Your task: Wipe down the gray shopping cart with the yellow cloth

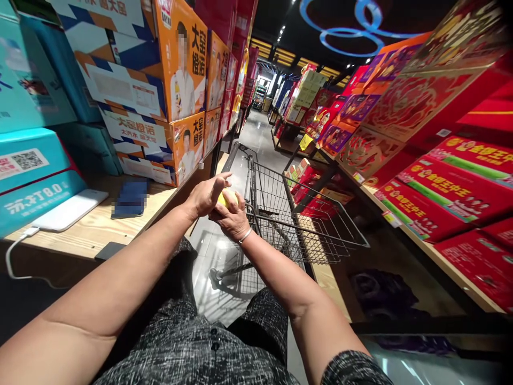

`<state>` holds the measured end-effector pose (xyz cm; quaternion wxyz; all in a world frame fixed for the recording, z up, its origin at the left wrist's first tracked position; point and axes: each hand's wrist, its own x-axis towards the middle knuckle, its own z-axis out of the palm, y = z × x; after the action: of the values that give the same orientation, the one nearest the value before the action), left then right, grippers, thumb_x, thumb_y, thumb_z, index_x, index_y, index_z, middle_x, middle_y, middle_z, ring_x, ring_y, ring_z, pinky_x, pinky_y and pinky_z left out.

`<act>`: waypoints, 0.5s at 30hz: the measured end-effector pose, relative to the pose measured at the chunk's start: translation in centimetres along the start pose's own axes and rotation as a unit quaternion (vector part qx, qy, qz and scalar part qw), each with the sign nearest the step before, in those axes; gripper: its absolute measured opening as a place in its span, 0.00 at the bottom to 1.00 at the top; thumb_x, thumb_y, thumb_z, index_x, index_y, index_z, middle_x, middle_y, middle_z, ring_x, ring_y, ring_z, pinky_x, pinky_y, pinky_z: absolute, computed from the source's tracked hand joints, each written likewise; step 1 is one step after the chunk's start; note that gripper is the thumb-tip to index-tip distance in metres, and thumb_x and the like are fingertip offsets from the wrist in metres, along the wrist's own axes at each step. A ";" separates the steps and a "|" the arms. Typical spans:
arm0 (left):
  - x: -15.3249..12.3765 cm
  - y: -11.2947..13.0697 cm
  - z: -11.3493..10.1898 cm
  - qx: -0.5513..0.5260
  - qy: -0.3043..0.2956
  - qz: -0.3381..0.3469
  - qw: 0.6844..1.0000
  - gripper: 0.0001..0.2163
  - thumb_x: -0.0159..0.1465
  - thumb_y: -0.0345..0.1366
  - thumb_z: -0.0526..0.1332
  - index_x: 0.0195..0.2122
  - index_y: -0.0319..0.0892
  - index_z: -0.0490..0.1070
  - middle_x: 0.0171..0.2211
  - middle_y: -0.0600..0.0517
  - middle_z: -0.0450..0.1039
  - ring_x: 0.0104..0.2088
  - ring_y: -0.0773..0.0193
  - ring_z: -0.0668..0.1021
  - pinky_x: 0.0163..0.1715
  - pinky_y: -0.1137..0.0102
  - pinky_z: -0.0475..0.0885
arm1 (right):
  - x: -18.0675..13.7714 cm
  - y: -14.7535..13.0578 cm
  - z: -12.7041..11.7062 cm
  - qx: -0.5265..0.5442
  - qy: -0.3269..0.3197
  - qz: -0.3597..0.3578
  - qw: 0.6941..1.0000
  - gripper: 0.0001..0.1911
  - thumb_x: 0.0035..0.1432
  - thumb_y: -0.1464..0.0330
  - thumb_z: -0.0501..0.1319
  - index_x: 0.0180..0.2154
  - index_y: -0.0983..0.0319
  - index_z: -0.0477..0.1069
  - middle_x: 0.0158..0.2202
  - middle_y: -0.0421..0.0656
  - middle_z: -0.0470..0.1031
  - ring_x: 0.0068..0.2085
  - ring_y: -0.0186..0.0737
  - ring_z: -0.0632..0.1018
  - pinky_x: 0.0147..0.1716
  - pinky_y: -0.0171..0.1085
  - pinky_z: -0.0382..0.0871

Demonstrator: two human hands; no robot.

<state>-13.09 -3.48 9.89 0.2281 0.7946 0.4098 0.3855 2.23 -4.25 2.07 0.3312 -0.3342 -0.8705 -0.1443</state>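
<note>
My right hand [231,218], with a pale bracelet at the wrist, is closed around a small rounded yellow object [228,198]. Fingers cover much of it, and its kind cannot be made out. Right beside it is my left hand [206,194], its fingers stretched out near the top of the yellow object. Whether the left palm touches it is hidden. Both hands are held in front of my body, just this side of a wire shopping cart [276,214].
On the left wooden shelf [160,206] lie a dark blurred phone-like object [130,198] and a white device [72,209] with a cable. Orange drink cartons [186,69] stand stacked behind them. Red boxes [452,182] line the right shelf. A tiled aisle [256,125] runs ahead.
</note>
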 end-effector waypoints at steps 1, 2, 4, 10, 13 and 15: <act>-0.1 -0.4 -0.1 0.014 -0.004 0.004 1.000 0.52 0.58 0.72 0.26 0.65 0.36 0.62 0.51 0.40 0.76 0.54 0.46 0.76 0.54 0.56 0.68 | -0.1 0.2 0.0 0.004 -0.002 0.000 1.000 0.15 0.63 0.65 0.63 0.49 0.41 0.72 0.55 0.35 0.74 0.64 0.47 0.65 0.65 0.60 0.53; -0.1 -0.9 -0.3 0.026 -0.016 0.016 0.999 0.51 0.59 0.72 0.27 0.65 0.36 0.62 0.52 0.41 0.75 0.54 0.47 0.76 0.54 0.57 0.68 | -0.4 0.6 0.0 0.008 -0.002 0.000 1.000 0.15 0.63 0.66 0.62 0.50 0.40 0.72 0.55 0.34 0.74 0.64 0.46 0.65 0.65 0.59 0.53; -0.1 -2.0 -0.4 0.050 -0.041 0.050 0.997 0.48 0.62 0.70 0.30 0.64 0.37 0.62 0.54 0.42 0.74 0.56 0.50 0.75 0.55 0.60 0.68 | -2.0 1.9 -0.5 0.015 0.001 0.012 1.000 0.15 0.64 0.66 0.61 0.49 0.40 0.73 0.54 0.34 0.75 0.62 0.45 0.67 0.65 0.57 0.54; 0.4 -3.2 0.2 0.244 -0.026 0.109 0.963 0.25 0.70 0.55 0.45 0.56 0.46 0.71 0.56 0.47 0.72 0.56 0.53 0.72 0.58 0.54 0.60 | -10.5 6.5 -2.4 -0.025 -0.054 0.090 0.994 0.10 0.63 0.67 0.62 0.43 0.45 0.76 0.52 0.35 0.76 0.61 0.43 0.67 0.62 0.52 0.59; 0.9 -2.8 0.7 0.330 -0.017 0.116 0.937 0.20 0.65 0.49 0.58 0.55 0.47 0.71 0.52 0.46 0.74 0.53 0.50 0.73 0.61 0.48 0.51 | -13.8 7.6 -3.3 -0.065 -0.057 0.104 0.991 0.13 0.61 0.73 0.60 0.41 0.48 0.77 0.53 0.36 0.76 0.60 0.44 0.67 0.59 0.50 0.62; 1.5 -2.3 1.1 0.357 -0.026 0.118 0.926 0.21 0.62 0.46 0.63 0.54 0.46 0.71 0.50 0.45 0.74 0.51 0.48 0.74 0.62 0.46 0.47 | -14.2 7.6 -3.7 -0.082 -0.022 0.124 0.989 0.17 0.59 0.77 0.58 0.42 0.50 0.77 0.54 0.39 0.75 0.59 0.46 0.66 0.56 0.50 0.64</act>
<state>-12.71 -1.01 8.30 -0.1072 0.8759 0.4176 0.2165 17.11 -7.30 -4.53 0.2991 -0.4685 -0.8146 -0.1658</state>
